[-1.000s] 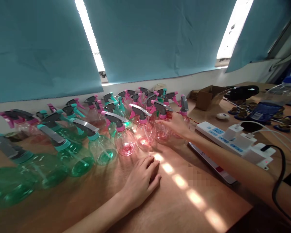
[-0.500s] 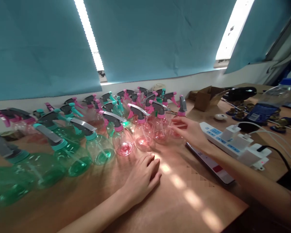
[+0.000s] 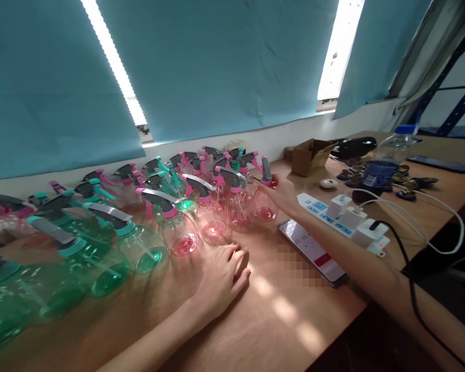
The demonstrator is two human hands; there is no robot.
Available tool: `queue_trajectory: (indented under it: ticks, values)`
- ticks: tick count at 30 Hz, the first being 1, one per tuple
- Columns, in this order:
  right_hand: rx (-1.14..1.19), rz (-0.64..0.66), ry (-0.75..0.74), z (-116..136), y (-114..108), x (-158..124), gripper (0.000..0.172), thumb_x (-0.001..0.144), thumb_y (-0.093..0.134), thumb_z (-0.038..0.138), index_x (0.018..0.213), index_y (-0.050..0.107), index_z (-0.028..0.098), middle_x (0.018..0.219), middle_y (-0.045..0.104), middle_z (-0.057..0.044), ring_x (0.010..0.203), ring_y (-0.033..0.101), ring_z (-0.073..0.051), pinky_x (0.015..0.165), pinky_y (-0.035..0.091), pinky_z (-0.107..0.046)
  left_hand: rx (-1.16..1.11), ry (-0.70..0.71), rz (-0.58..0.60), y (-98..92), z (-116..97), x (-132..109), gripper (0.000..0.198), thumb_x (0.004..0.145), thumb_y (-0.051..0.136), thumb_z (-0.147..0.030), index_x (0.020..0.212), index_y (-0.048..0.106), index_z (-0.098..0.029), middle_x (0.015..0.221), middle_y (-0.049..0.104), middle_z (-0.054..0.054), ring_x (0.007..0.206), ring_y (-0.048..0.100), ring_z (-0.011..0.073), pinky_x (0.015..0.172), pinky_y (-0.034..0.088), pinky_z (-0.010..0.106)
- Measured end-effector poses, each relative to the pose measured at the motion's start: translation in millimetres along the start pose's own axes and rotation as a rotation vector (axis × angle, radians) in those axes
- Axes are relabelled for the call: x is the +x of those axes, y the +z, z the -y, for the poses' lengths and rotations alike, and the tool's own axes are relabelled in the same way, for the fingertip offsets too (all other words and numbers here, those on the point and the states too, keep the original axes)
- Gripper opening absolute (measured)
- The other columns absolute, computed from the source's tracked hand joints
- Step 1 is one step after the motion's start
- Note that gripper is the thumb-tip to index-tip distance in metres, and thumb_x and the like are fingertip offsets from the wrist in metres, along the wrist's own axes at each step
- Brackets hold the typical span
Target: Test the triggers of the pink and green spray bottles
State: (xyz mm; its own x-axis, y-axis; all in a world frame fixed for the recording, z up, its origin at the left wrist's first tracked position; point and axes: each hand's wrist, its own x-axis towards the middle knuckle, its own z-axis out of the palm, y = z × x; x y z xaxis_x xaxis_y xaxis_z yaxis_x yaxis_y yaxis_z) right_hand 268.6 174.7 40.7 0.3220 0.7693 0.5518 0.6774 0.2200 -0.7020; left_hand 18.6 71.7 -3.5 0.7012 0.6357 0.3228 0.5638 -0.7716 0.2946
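Note:
My right hand (image 3: 282, 195) has its fingers closed at the pink collar of a clear pink spray bottle (image 3: 265, 211), which stands upright at the right end of the front row. The fingertips are partly hidden behind the bottle's neck. My left hand (image 3: 225, 274) rests on the table, fingers loosely bent and thumb apart, holding nothing. Just beyond it stands another pink spray bottle (image 3: 212, 222) with a grey and pink trigger head. To the left is a green spray bottle (image 3: 143, 248) with a little greenish tint at its base.
Several more pink and green spray bottles crowd the table's left and back. Right of them lie a phone (image 3: 313, 250) showing a timer, a power strip (image 3: 329, 217) with plugged chargers, a cardboard box (image 3: 308, 157) and a blue-capped bottle (image 3: 383, 165). A black cable (image 3: 413, 294) crosses my right forearm.
My right hand has gone from beside the end pink bottle's body to its collar, and its fingers have closed in. My left hand stays on the table. The view has turned slightly right.

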Motion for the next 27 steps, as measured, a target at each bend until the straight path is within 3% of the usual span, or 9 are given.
queue_trajectory:
  ticks: [6,11,14,18,22,27]
  values:
    - [0.070,-0.064,0.024,10.9,-20.9,-7.5,0.033,0.077,0.065,0.048,0.090,0.069,0.018,0.084,0.073,-0.007,0.082,0.067,-0.026,0.076,0.047,-0.036,-0.051,0.000,-0.034,-0.2,-3.6,2.0,0.025,0.095,0.048,-0.026,0.119,0.052,-0.019,0.122,0.057,0.012,0.114,0.054,0.0269,0.097,0.045,0.046]
    - [0.188,-0.041,0.020,39.1,-53.1,-42.1,0.028,0.081,0.063,0.043,0.094,0.070,0.019,0.087,0.074,-0.005,0.084,0.068,-0.023,0.074,0.050,-0.032,-0.183,-0.116,-0.098,-1.2,-10.2,5.3,0.031,0.096,0.049,-0.030,0.125,0.044,-0.021,0.120,0.055,0.010,0.111,0.056,0.0253,0.094,0.047,0.044]
    - [0.380,0.166,-0.030,58.9,-60.2,-68.1,0.023,0.080,0.067,0.039,0.092,0.070,0.019,0.094,0.073,-0.005,0.089,0.067,-0.023,0.079,0.051,-0.035,-0.274,-0.189,-0.157,-7.9,-15.8,6.2,0.051,0.093,0.056,-0.037,0.136,0.033,-0.022,0.130,0.049,0.011,0.119,0.051,0.0269,0.099,0.045,0.047]
    - [0.607,0.443,-0.099,83.3,-50.4,-91.5,0.024,0.081,0.069,0.034,0.101,0.067,0.020,0.101,0.072,-0.004,0.096,0.066,-0.022,0.088,0.051,-0.037,-0.327,-0.218,-0.213,-20.5,-19.7,0.4,0.075,0.084,0.066,-0.045,0.143,0.023,-0.025,0.144,0.038,0.013,0.135,0.036,0.0331,0.109,0.033,0.055]
    - [0.796,0.681,-0.093,106.8,-30.7,-105.1,0.035,0.081,0.070,0.031,0.115,0.064,0.023,0.107,0.071,-0.003,0.103,0.066,-0.021,0.093,0.052,-0.037,-0.342,-0.256,-0.214,-33.9,-14.7,-17.7,0.078,0.083,0.069,-0.045,0.143,0.024,-0.027,0.145,0.041,0.012,0.137,0.036,0.0340,0.111,0.030,0.056]
    - [0.734,0.794,-0.172,129.6,-6.1,-120.1,0.032,0.083,0.069,0.034,0.114,0.067,0.025,0.111,0.070,-0.003,0.103,0.065,-0.023,0.092,0.051,-0.040,-0.315,-0.318,-0.252,-48.9,-2.6,-53.4,0.070,0.077,0.073,-0.043,0.134,0.038,-0.023,0.140,0.047,0.014,0.132,0.041,0.0369,0.107,0.035,0.057]
